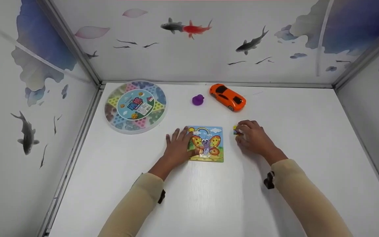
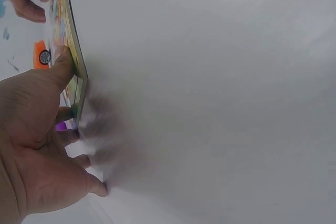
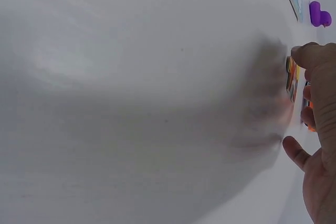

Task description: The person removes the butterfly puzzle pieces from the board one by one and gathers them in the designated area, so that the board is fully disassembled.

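A square butterfly jigsaw puzzle lies flat on the white table in the head view. My left hand rests at its left side with fingers spread and fairly straight. In the left wrist view, the thumb lies on top of the puzzle, while the other fingers reach along its edge and the table. To the puzzle's right, my right hand holds a small colourful puzzle piece low at the tabletop between thumb and fingers. Part of that piece is hidden under the fingers.
Behind the puzzle are a purple rubber duck and an orange toy car. At the back left lies a round, colourful boxed set with a printed label. Patterned white walls border the table at the back and sides.
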`<action>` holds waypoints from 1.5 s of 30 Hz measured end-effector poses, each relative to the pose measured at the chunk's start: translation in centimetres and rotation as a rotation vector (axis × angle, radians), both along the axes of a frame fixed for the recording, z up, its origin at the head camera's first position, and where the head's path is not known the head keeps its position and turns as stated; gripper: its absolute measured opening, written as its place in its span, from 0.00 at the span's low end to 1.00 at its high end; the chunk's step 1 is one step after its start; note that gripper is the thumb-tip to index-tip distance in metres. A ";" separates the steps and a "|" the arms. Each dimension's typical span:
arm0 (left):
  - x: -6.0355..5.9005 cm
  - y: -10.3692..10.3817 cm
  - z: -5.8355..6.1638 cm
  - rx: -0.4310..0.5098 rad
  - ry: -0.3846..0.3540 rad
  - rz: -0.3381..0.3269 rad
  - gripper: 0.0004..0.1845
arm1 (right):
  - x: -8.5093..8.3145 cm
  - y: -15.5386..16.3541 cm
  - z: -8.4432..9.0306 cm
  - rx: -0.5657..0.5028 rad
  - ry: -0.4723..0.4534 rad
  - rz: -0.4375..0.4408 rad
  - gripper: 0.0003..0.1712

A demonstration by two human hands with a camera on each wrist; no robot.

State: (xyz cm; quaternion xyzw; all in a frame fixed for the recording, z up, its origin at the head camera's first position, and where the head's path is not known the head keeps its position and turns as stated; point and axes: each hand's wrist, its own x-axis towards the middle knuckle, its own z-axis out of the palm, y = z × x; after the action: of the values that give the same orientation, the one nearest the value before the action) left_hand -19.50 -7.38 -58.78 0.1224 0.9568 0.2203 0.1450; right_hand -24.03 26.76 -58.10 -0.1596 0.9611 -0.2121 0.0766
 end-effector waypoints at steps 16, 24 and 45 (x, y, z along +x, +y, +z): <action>0.1 -0.1 0.4 0.014 0.005 0.023 0.46 | 0.7 -6.5 -0.2 0.015 0.018 0.073 0.29; -0.1 -0.1 0.1 0.017 0.004 0.016 0.46 | 1.0 -8.8 -0.7 0.033 0.069 0.082 0.27; -0.3 0.1 0.3 -0.006 0.012 0.021 0.46 | 0.3 -12.4 -0.4 0.050 0.058 0.087 0.25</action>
State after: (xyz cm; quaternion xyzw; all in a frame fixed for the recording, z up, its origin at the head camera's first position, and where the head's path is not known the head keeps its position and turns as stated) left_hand -19.80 -7.24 -58.53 0.1130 0.9596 0.2180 0.1371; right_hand -23.70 14.39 -58.47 -0.2051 0.9601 -0.1796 0.0621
